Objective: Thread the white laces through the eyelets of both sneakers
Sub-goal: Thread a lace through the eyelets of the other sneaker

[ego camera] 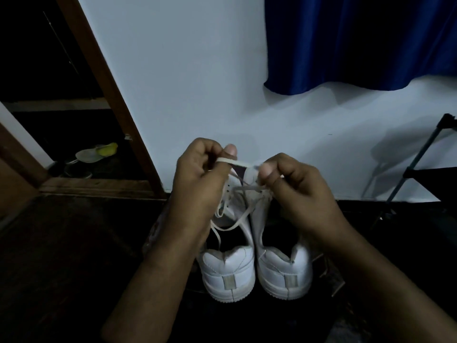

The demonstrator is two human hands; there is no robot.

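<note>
Between my fingertips the white lace point(238, 163) runs crosswise, pinched by left hand point(200, 177) and right hand point(294, 184). Eyelets point(226, 194) sit just below; the right holds the tip.

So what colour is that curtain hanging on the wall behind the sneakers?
Deep blue; the curtain shows clearly in the head view, upper right.
</note>
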